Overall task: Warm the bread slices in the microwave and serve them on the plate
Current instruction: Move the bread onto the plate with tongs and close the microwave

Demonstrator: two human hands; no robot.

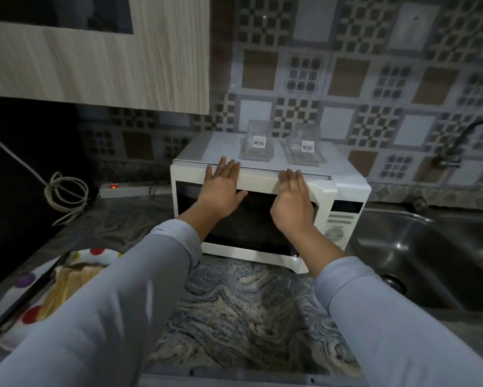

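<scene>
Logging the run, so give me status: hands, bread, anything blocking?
Left hand and right hand flat on white microwave's door. Bread slices on dotted plate. Two clear containers on top.

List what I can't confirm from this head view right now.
- Inside of the white microwave: dark door glass, covered by left hand and right hand.
- Pale bread slices on the polka-dot plate: count hidden by left sleeve.
- Control panel labels: too small.

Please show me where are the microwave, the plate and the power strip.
microwave (188, 180): head view, white door frame, upper left.
plate (16, 297): head view, bare left rim.
power strip (123, 190): head view, middle of its white body.
</scene>
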